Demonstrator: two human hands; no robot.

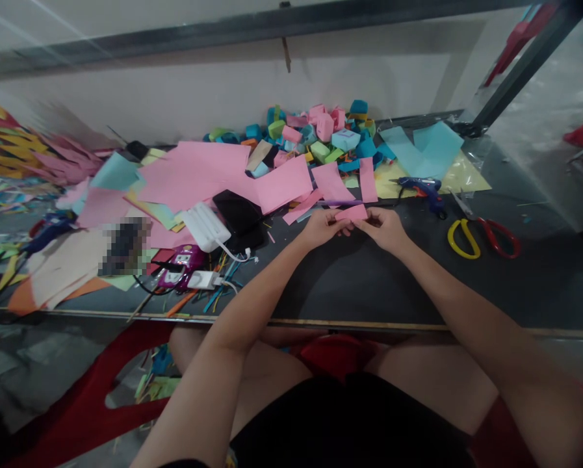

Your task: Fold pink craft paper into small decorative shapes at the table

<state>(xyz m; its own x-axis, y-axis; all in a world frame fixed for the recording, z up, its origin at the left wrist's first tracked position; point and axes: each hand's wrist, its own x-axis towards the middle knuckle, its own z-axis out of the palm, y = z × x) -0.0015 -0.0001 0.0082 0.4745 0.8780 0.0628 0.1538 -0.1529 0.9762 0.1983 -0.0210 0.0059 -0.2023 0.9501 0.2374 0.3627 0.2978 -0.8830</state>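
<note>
Between my two hands, just above the dark table, is a small pink paper strip (352, 214). My left hand (324, 227) pinches its left end, and my right hand (381, 226) grips the other end. Right behind the hands lie more pink paper pieces (331, 182) and a thin purple strip (340, 203). Off to the right rest scissors (481, 233) with one yellow and one red handle loop, beside a blue glue gun (424, 188).
A pile of small folded paper shapes (320, 133) stands along the wall. Pink sheets (198, 172), a white power bank (206, 226), a dark phone-like slab (237, 211) and a purple power strip (184, 266) crowd the left. The table's front edge (349, 324) runs before my lap.
</note>
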